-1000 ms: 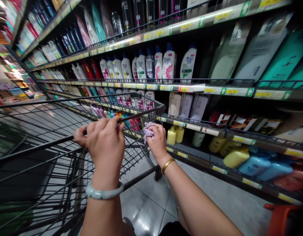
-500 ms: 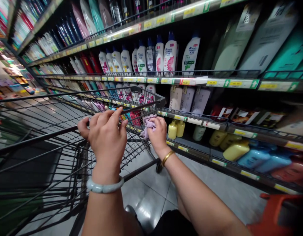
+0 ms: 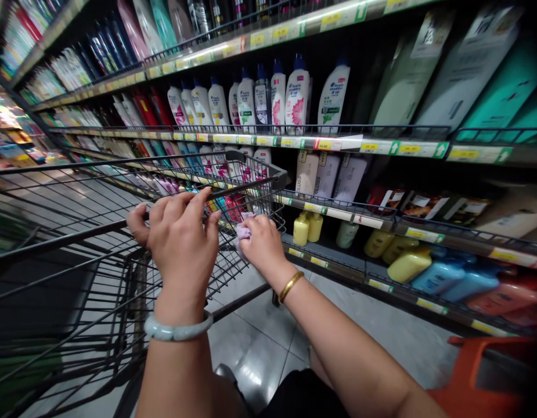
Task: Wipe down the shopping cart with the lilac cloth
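Note:
My left hand (image 3: 176,238), with a pale bangle at the wrist, lies over the top rail of a dark wire shopping cart (image 3: 277,176). Its outer fingers bend round the rail, while the forefinger and thumb stick out a little. In my right hand (image 3: 265,247), which wears a gold bangle, a crumpled light purple cloth (image 3: 242,233) is bunched under the fingertips. That hand is at the cart's near wire side, close to the rail; whether the cloth touches the wires I cannot tell.
Along the right runs a store shelf (image 3: 289,142) with rows of white shampoo bottles (image 3: 296,98). Lower down stand yellow pump bottles (image 3: 301,229) and blue bottles (image 3: 438,276). An orange plastic object (image 3: 472,363) is at the bottom right, on the tiled floor (image 3: 263,342).
My right hand has moved left with the cloth, closer to my left hand. My left hand keeps its hold on the rail. The whole view has shifted slightly.

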A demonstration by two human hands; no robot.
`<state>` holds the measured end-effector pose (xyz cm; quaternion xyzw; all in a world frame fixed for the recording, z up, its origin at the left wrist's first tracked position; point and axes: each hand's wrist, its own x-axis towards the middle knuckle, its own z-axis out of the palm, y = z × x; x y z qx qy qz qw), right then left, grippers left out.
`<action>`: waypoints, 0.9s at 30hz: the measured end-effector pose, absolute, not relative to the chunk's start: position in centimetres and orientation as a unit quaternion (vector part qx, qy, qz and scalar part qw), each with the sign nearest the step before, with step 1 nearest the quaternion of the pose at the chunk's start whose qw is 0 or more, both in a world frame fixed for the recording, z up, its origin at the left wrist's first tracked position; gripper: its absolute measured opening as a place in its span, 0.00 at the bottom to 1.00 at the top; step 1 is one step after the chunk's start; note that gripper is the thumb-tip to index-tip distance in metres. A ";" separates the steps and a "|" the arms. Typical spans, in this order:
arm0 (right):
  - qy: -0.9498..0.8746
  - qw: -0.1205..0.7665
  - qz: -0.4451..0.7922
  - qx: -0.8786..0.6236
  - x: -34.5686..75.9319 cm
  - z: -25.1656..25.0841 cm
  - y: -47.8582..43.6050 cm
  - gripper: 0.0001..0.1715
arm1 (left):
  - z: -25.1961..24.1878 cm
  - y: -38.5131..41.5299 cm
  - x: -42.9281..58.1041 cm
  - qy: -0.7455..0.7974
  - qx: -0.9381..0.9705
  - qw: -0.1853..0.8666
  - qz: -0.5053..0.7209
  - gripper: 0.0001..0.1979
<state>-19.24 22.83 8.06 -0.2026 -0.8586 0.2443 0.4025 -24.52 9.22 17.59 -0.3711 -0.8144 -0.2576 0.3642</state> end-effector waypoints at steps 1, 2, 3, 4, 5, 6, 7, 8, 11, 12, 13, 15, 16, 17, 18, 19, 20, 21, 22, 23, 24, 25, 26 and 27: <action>-0.860 0.400 0.255 -0.188 -19.2 8.3 22.5 0.14 | 17.6 9.3 -24.6 -0.815 -0.371 0.365 -0.257 0.21; -0.861 0.405 0.261 -0.160 -19.1 8.6 22.2 0.14 | 17.5 9.3 -24.6 -0.814 -0.369 0.366 -0.259 0.21; -0.862 0.417 0.261 -0.121 -19.1 9.0 21.8 0.15 | 17.5 9.4 -24.6 -0.814 -0.367 0.367 -0.260 0.21; -0.861 0.433 0.254 -0.079 -19.0 9.4 21.5 0.17 | 17.5 9.4 -24.6 -0.814 -0.364 0.370 -0.262 0.20; -0.858 0.450 0.243 -0.045 -19.0 9.6 21.3 0.18 | 17.4 9.5 -24.6 -0.813 -0.362 0.373 -0.263 0.20; -0.854 0.465 0.232 -0.027 -19.0 9.8 21.3 0.20 | 17.4 9.5 -24.6 -0.812 -0.360 0.376 -0.264 0.20; -0.850 0.477 0.223 -0.026 -19.0 9.7 21.5 0.20 | 17.4 9.5 -24.5 -0.811 -0.361 0.377 -0.264 0.20; -0.847 0.483 0.217 -0.041 -19.1 9.5 21.8 0.20 | 17.4 9.5 -24.5 -0.810 -0.362 0.378 -0.263 0.20; -0.835 0.484 0.227 -0.132 -19.3 8.0 23.8 0.18 | 17.4 9.3 -24.5 -0.807 -0.374 0.375 -0.260 0.21; -0.824 0.488 0.237 -0.163 -19.4 7.4 24.7 0.16 | 17.3 9.3 -24.5 -0.806 -0.380 0.373 -0.260 0.22; -0.807 0.498 0.252 -0.194 -19.5 6.9 25.6 0.15 | 17.3 9.2 -24.5 -0.804 -0.386 0.371 -0.259 0.23; -0.756 0.532 0.286 -0.252 -19.7 6.2 27.1 0.14 | 17.3 9.2 -24.6 -0.803 -0.394 0.364 -0.259 0.24; -0.730 0.549 0.301 -0.275 -19.8 6.0 27.6 0.15 | 17.3 9.2 -24.6 -0.803 -0.395 0.362 -0.260 0.24; -0.709 0.561 0.313 -0.289 -19.9 6.0 27.8 0.16 | 17.3 9.3 -24.5 -0.804 -0.393 0.362 -0.261 0.24; -0.699 0.569 0.320 -0.292 -20.0 6.1 27.7 0.17 | 17.3 9.3 -24.5 -0.804 -0.391 0.362 -0.263 0.24; -0.699 0.571 0.323 -0.284 -20.1 6.3 27.1 0.18 | 17.2 9.4 -24.5 -0.805 -0.388 0.363 -0.266 0.24; -0.707 0.571 0.322 -0.265 -20.2 6.5 26.3 0.18 | 17.2 9.4 -24.5 -0.805 -0.385 0.363 -0.268 0.24; -0.723 0.567 0.317 -0.235 -20.2 6.9 25.2 0.18 | 17.2 9.4 -24.5 -0.806 -0.383 0.361 -0.270 0.24; -0.742 0.561 0.309 -0.197 -20.2 7.3 24.0 0.18 | 17.2 9.5 -24.5 -0.808 -0.382 0.357 -0.272 0.24; -0.765 0.550 0.297 -0.153 -20.1 7.7 22.8 0.18 | 17.2 9.5 -24.5 -0.810 -0.381 0.351 -0.275 0.24; -0.789 0.536 0.282 -0.107 -20.0 8.1 21.8 0.18 | 17.2 9.5 -24.5 -0.811 -0.380 0.347 -0.279 0.23; -0.811 0.518 0.264 -0.064 -19.8 8.4 21.1 0.19 | 17.2 9.5 -24.5 -0.811 -0.379 0.343 -0.283 0.23; -0.828 0.503 0.246 -0.032 -19.7 8.6 20.8 0.19 | 17.2 9.4 -24.5 -0.811 -0.379 0.342 -0.287 0.23; -0.838 0.493 0.232 -0.018 -19.5 8.7 21.0 0.19 | 17.3 9.4 -24.5 -0.810 -0.379 0.342 -0.289 0.23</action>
